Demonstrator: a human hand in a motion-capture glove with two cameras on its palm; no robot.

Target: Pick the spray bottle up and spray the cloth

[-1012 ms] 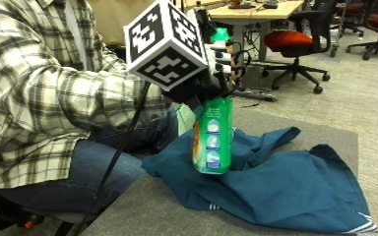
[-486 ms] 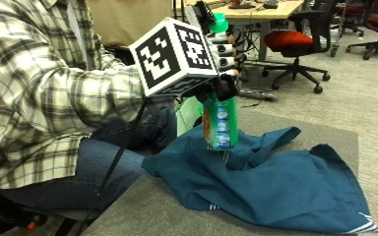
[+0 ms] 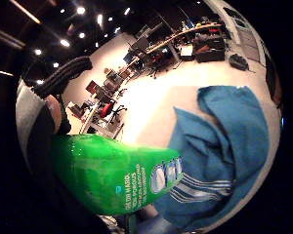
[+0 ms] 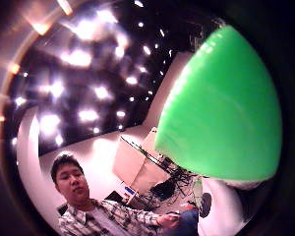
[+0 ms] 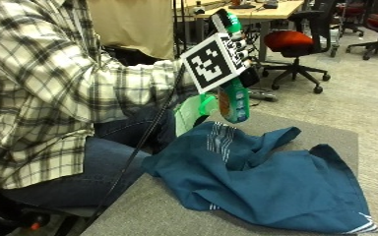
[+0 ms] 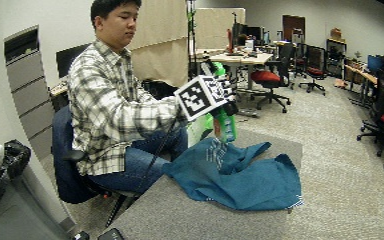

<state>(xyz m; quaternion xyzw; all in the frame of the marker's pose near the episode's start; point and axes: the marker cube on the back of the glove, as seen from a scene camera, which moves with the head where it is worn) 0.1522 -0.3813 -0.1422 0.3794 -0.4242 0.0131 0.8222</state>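
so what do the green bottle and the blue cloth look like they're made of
The spray bottle looks like glossy translucent green plastic: light glints off its smooth side, and a printed label wraps it. The cloth looks like soft matte woven fabric, teal-blue with pale stripes, since it lies rumpled in loose folds on the table. The exact fibre cannot be told.

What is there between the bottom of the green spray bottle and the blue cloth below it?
Nothing. In the outside view the spray bottle, held by the gloved right hand, hangs above the cloth with only air between.
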